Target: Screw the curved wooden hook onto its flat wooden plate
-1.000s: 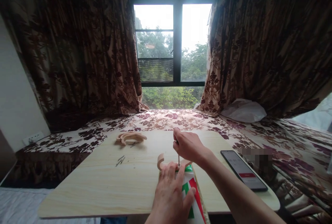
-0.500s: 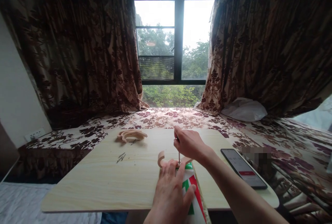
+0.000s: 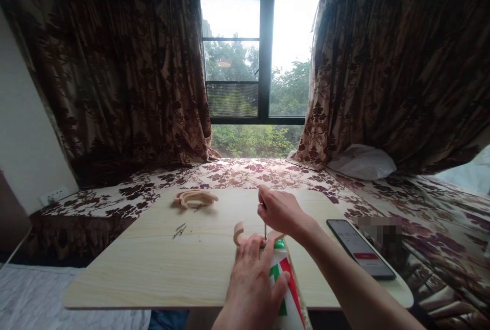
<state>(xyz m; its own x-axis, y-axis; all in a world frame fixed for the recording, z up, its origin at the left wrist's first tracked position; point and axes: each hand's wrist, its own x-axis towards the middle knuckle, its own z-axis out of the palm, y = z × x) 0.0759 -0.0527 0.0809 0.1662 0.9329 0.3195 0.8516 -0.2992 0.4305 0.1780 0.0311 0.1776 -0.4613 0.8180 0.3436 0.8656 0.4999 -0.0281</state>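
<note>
My right hand [image 3: 281,210] is wrapped round the dark handle of a screwdriver [image 3: 265,230], whose metal shaft points straight down. Its tip meets a curved pale wooden piece [image 3: 238,232], between the fingers of my left hand [image 3: 252,279]. That hand lies flat with fingers stretched out, pressing on the wooden piece and on a board wrapped in white, green and red plastic [image 3: 283,297]. My left fingers hide the middle of the curved piece. Whether a screw sits under the tip is too small to tell.
The light wood-grain table [image 3: 153,269] bears more curved wooden pieces [image 3: 195,198] at the back left. Several screws [image 3: 179,230] lie nearer. A phone [image 3: 360,249] rests by the right edge. Behind the table is a ledge with floral cloth [image 3: 252,172] and a white plastic bag [image 3: 362,161].
Both hands stay in almost the same place, with the screwdriver still upright on the wooden piece. The whole view has shifted very slightly.
</note>
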